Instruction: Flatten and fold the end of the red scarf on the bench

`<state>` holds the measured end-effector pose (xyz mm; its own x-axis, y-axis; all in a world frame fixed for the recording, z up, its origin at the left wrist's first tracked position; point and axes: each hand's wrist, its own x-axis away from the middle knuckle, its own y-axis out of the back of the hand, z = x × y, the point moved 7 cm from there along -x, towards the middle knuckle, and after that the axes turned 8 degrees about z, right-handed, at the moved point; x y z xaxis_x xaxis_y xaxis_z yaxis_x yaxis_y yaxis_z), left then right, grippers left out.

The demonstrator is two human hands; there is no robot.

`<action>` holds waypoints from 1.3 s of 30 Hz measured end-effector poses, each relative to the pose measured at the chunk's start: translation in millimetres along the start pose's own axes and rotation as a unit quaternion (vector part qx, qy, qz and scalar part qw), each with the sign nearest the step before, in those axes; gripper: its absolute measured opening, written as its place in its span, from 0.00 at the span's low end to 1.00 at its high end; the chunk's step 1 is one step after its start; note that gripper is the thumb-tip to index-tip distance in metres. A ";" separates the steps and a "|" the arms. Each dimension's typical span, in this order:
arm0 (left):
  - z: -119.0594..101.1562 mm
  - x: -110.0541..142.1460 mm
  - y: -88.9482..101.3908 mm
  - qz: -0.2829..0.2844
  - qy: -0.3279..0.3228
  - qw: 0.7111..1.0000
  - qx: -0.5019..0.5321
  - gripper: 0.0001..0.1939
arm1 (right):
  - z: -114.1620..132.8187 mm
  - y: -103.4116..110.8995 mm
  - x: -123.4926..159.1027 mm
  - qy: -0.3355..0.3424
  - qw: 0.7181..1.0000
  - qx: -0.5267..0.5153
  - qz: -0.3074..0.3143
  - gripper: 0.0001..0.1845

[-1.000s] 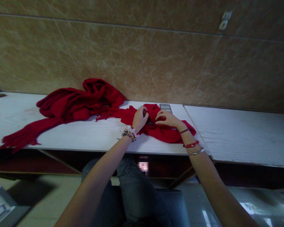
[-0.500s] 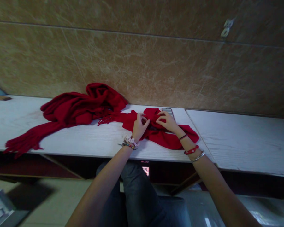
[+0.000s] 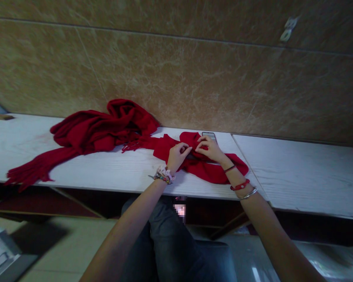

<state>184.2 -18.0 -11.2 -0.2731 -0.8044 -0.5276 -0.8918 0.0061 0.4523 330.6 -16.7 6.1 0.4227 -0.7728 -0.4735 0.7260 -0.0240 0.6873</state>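
Observation:
A long red fringed scarf (image 3: pixel 100 131) lies across the white wooden table (image 3: pixel 85 168), bunched high at the back against the wall. Its right end is gathered into a lump (image 3: pixel 206 168) in front of me. My left hand (image 3: pixel 176 155) is closed, pinching a fold of that lump. My right hand (image 3: pixel 208 148) pinches the cloth just beside it, fingertips almost meeting the left. Both wrists wear bracelets.
A dark phone (image 3: pixel 209 135) lies flat just behind my right hand, partly under the scarf. A second white tabletop (image 3: pixel 306 172) adjoins on the right. A brown marble wall (image 3: pixel 194 78) backs the tables. My legs in dark jeans (image 3: pixel 170 243) show below the edge.
My hands have drawn closer together on the scarf's right end, and the left now pinches a fold near the right's fingertips. The view shifted slightly.

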 end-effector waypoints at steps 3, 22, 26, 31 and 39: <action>7.0 -0.9 -7.1 -0.009 0.059 0.994 0.088 0.07 | -0.7 -1.1 -0.6 0.000 1.000 -0.003 0.000 0.05; 3.6 -2.4 -21.7 -0.017 0.087 0.978 0.190 0.07 | -1.5 7.1 0.8 -0.006 0.997 0.005 -0.071 0.05; 1.7 -2.7 -19.4 -0.031 0.095 0.978 0.182 0.05 | -4.4 10.6 0.9 -0.019 0.996 -0.005 -0.082 0.05; 1.0 -1.7 -14.5 -0.047 0.092 0.981 0.162 0.03 | -13.6 19.8 2.3 -0.054 0.991 -0.030 -0.116 0.06; 2.5 1.1 -3.3 -0.084 0.083 0.975 0.188 0.03 | -21.9 41.4 10.3 -0.105 0.974 -0.044 -0.195 0.08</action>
<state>186.0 -17.4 -15.0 -0.0772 -0.8979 -0.4334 -0.9967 0.0582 0.0569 376.9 -11.7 17.6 -0.0091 -0.8291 -0.5591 0.8571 -0.2944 0.4227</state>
